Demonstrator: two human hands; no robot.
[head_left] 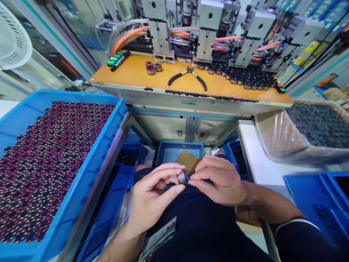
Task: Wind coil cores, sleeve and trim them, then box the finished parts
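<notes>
Between the thumb and fingers of my left hand (156, 194) is a small round wound metal core (181, 177), held on its side above my lap. My right hand (220, 179) pinches a small dark blue piece (188, 178) against the core's right end. That piece is mostly covered by the fingertips. A large blue crate (117, 105) at the left holds rows of similar cores with pink and copper tones. More cores (150, 69) stand on the orange bench top (131, 78), left of pliers (188, 77) with black and yellow handles.
Metal machine heads (208, 22) with orange hoses rise behind the bench. Dark-topped cores (240, 76) line its right side, and green-capped markers (117, 60) lie at its left. A plastic-lined box (278, 134) of dark parts stands right. Below is a blue tray (166, 149).
</notes>
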